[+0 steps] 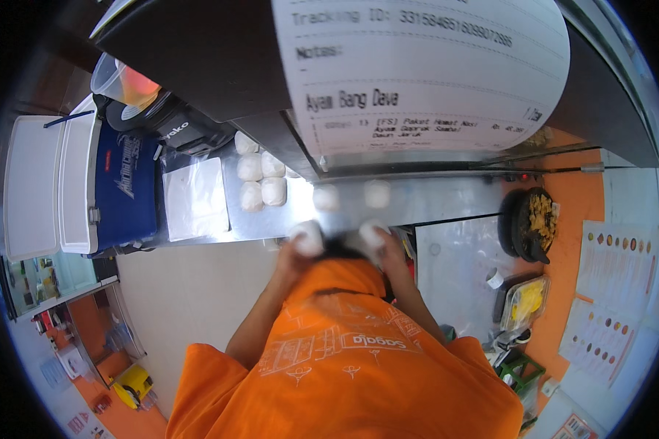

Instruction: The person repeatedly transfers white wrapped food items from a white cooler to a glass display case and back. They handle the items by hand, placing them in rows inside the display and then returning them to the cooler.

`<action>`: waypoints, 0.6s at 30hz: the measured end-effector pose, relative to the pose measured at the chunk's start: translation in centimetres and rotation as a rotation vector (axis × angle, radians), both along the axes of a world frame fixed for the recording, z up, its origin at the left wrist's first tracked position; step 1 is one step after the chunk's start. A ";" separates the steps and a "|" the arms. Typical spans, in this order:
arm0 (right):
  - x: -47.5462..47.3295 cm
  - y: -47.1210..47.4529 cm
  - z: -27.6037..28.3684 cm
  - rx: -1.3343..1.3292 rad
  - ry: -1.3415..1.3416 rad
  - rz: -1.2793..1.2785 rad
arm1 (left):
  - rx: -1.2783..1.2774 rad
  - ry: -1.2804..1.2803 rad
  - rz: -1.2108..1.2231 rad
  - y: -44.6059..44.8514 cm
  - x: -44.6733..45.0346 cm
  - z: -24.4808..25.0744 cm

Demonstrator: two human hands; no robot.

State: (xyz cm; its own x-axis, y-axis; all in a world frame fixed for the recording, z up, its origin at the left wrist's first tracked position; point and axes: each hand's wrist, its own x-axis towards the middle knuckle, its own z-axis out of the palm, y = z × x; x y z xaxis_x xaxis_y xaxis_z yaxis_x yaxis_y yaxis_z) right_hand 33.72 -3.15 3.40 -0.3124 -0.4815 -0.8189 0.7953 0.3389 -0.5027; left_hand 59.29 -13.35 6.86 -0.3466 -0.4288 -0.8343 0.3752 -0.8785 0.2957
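Observation:
My left hand (295, 253) is closed around a white, rounded bundle (309, 238) at the front edge of the steel counter (225, 170). Just to its right, my right hand (387, 251) holds a similar white bundle (371, 232); both are blurred. Farther in on the counter lie two more white bundles, one ahead of each hand (325, 197), (377, 194). Several others (274, 191) sit grouped to the left, partly hidden by a dark overhead shelf. Whether the bundles are wrapped or bare is not clear.
A stack of white sheets (196, 198), a blue cool box (125, 186) and a black appliance (189, 129) stand left. At right are a dark mortar (527, 225) with food and a clear tray (527, 302) with yellow contents. A printed slip (423, 71) hangs from the low dark shelf (197, 55).

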 end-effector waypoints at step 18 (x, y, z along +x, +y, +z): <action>-5.3 -9.3 1.2 0.001 0.403 0.030 | -0.532 -0.459 -0.283 -7.0 -9.1 -3.5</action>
State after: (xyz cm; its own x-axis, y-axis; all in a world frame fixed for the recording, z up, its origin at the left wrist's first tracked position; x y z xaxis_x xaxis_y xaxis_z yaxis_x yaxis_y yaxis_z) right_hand 28.43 -12.50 4.59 -0.5941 -0.4947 -0.6343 0.5245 0.3597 -0.7717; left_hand 50.16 -20.32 3.40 -0.1704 -0.7602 -0.6269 -0.1065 -0.6183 0.7787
